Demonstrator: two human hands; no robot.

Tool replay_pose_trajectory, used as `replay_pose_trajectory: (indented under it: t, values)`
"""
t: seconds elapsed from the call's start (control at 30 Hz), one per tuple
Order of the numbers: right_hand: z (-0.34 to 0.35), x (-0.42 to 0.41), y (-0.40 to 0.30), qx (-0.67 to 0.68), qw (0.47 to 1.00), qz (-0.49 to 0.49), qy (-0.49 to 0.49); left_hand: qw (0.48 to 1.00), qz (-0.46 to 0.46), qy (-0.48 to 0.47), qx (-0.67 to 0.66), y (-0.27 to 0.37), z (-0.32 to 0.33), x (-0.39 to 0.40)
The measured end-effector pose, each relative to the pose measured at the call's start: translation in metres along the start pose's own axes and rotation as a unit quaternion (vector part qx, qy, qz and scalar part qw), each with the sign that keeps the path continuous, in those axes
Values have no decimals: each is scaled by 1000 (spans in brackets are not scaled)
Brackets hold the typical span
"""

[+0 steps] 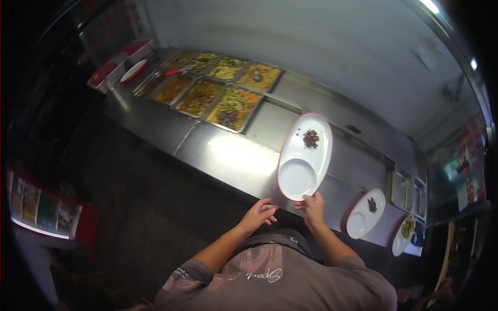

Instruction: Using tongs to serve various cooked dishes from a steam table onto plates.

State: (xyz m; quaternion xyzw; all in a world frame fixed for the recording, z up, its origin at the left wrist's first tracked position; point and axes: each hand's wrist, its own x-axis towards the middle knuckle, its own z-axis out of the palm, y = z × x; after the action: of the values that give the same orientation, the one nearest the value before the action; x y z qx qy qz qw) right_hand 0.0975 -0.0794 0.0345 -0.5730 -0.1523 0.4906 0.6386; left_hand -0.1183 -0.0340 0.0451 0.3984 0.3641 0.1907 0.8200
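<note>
My right hand (312, 208) grips the near end of a white oval divided plate (297, 179) with a red rim, thumb on top. In the far compartment lies a small heap of dark brown chopped food (311, 138), with a few loose bits beside it. The round near compartment is bare. My left hand (258, 214) hangs left of the plate, apart from it, its fingers loosely bent and holding nothing. Below the plate runs a stainless steel serving counter (237, 157).
Several steel food pans (237, 103) of cooked dishes fill the counter's left part; one holds a ladle (257, 75), and a red-handled utensil (177, 71) lies across others. Two similar plates with food, a middle one (360, 222) and a farther one (400, 243), stand at right. Red-and-white tubs (111, 74) stand far left.
</note>
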Motion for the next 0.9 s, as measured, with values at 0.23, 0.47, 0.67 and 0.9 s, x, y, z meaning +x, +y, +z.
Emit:
replay_pose_trajectory:
  t: [0.23, 0.47, 0.67, 0.9]
  values:
    - [199, 3, 60, -30, 970, 112, -215, 970, 106, 192, -103, 25, -117, -56]
    - [362, 10, 122, -86, 910, 166, -371, 884, 195, 397, -153, 50, -222, -99]
    - [487, 39, 172, -71, 874, 209, -432, 826, 224, 468, -219, 94, -335, -111]
    - [624, 96, 185, -90, 880, 180, -431, 849, 187, 438, -228, 203, -461, -113]
